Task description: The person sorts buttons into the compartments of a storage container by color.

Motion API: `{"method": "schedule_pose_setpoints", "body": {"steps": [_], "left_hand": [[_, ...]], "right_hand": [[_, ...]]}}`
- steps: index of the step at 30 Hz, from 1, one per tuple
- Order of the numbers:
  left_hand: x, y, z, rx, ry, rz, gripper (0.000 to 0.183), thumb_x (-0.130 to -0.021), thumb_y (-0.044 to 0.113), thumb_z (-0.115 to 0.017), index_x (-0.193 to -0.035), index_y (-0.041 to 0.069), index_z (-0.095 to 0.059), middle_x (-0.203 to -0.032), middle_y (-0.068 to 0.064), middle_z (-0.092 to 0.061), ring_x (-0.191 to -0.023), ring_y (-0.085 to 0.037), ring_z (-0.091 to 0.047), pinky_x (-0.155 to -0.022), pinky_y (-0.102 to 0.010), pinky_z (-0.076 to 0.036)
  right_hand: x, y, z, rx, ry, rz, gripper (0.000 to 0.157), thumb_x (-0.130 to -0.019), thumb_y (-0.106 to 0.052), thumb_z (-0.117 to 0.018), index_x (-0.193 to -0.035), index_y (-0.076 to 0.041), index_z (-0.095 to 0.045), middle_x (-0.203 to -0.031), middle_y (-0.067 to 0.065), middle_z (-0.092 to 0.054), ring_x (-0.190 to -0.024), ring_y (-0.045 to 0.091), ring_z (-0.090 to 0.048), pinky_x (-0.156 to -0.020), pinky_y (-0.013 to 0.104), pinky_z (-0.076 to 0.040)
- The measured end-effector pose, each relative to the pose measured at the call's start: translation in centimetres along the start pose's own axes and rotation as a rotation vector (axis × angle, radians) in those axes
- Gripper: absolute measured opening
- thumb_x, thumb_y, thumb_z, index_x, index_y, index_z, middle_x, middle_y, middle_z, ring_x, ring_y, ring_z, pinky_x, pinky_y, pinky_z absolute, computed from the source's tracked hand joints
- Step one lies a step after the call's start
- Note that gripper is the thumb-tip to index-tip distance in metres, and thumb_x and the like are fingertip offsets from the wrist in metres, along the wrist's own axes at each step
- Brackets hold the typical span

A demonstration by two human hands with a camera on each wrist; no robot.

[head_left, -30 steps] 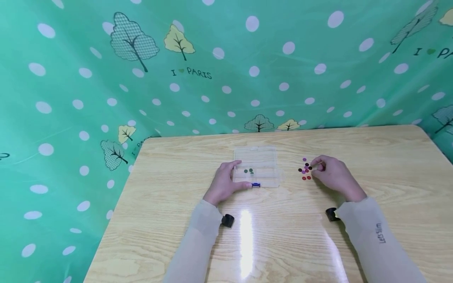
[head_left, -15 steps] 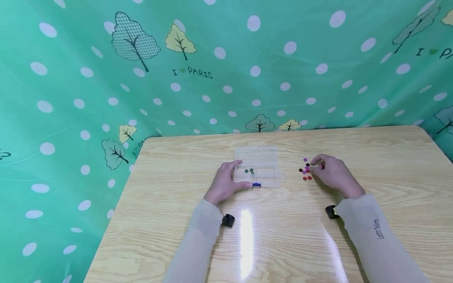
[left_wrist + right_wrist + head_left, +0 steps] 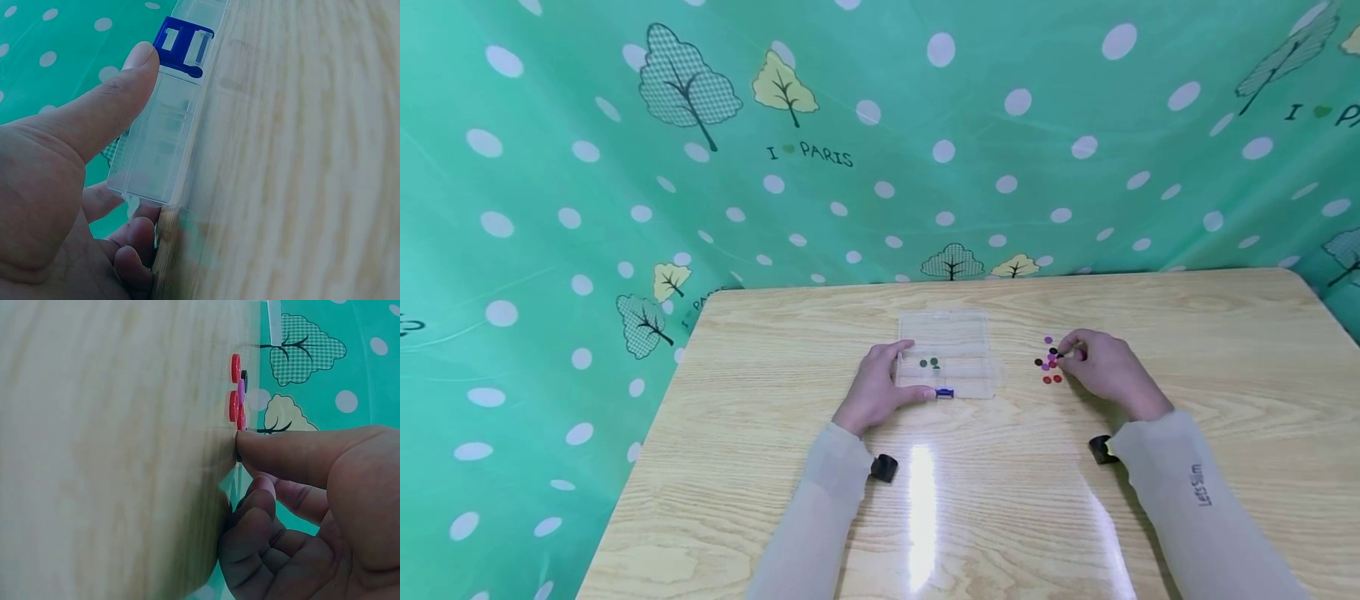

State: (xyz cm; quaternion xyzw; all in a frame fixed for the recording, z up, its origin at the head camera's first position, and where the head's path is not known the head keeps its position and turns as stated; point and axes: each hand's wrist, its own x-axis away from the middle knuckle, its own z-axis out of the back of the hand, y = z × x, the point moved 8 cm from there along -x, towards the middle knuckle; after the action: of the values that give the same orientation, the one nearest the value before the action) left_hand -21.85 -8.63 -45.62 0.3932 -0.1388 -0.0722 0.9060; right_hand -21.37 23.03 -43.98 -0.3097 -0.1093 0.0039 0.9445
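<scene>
A clear plastic box [image 3: 962, 385] lies with its lid open on the table, a few green buttons [image 3: 934, 362] inside. My left hand [image 3: 876, 387] grips its left side, fingers round the far end and thumb by the blue latch [image 3: 184, 47] at the front. To the box's right lies a loose group of small round buttons: red buttons [image 3: 1057, 378], purple buttons [image 3: 1048, 340] and black buttons [image 3: 1038, 362]. At the group's right edge, my right hand [image 3: 1105, 371] pinches a black button between thumb and forefinger. The thumb hides most of it in the right wrist view.
The pale wooden table [image 3: 760, 433] extends on all sides of both hands. Behind it hangs a green dotted curtain [image 3: 880, 150]. A black strap piece [image 3: 884, 468] sits at the left wrist and another at the right.
My right fingertips have closed in on the black button at the group's right edge and now pinch it. The left hand and the box stay put.
</scene>
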Motion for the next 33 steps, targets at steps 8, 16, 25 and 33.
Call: {"method": "schedule_pose_setpoints", "body": {"steps": [8,16,25,33], "left_hand": [[-0.1,-0.08,-0.2,-0.003,-0.004,-0.001,0.093,-0.073,0.045,-0.088,-0.153,0.026,-0.044,-0.147,-0.011,-0.044,-0.128,-0.03,-0.046,-0.109,-0.047,-0.039],[-0.16,-0.1,-0.16,0.005,-0.001,-0.006,0.093,-0.072,0.046,-0.088,-0.152,0.026,-0.045,-0.148,-0.011,-0.043,-0.13,-0.031,-0.045,-0.11,-0.047,-0.039],[-0.05,-0.02,-0.03,-0.002,0.003,-0.007,0.093,-0.072,0.046,-0.088,-0.152,0.027,-0.044,-0.148,-0.01,-0.044,-0.129,-0.031,-0.046,-0.11,-0.048,-0.039],[-0.01,-0.09,0.03,0.009,0.006,-0.004,0.093,-0.072,0.046,-0.088,-0.152,0.026,-0.044,-0.146,-0.01,-0.045,-0.121,-0.029,-0.048,-0.106,-0.047,-0.042]], "right_hand": [[-0.08,0.29,-0.1,0.002,-0.004,-0.008,0.02,-0.097,-0.015,-0.062,-0.109,0.002,-0.062,-0.082,0.007,-0.052,-0.067,0.021,-0.046,-0.06,0.033,-0.037],[-0.14,0.32,-0.01,0.002,-0.011,-0.014,0.019,-0.097,-0.015,-0.062,-0.104,0.002,-0.059,-0.084,0.008,-0.054,-0.072,0.022,-0.048,-0.062,0.033,-0.038],[-0.15,0.45,-0.07,-0.001,-0.024,-0.037,0.02,-0.098,-0.017,-0.063,-0.101,0.002,-0.058,-0.083,0.008,-0.053,-0.071,0.023,-0.047,-0.06,0.033,-0.037],[-0.14,0.29,-0.07,0.016,-0.005,-0.024,0.017,-0.097,-0.016,-0.063,-0.098,0.001,-0.059,-0.081,0.008,-0.053,-0.069,0.022,-0.047,-0.059,0.033,-0.038]]}}
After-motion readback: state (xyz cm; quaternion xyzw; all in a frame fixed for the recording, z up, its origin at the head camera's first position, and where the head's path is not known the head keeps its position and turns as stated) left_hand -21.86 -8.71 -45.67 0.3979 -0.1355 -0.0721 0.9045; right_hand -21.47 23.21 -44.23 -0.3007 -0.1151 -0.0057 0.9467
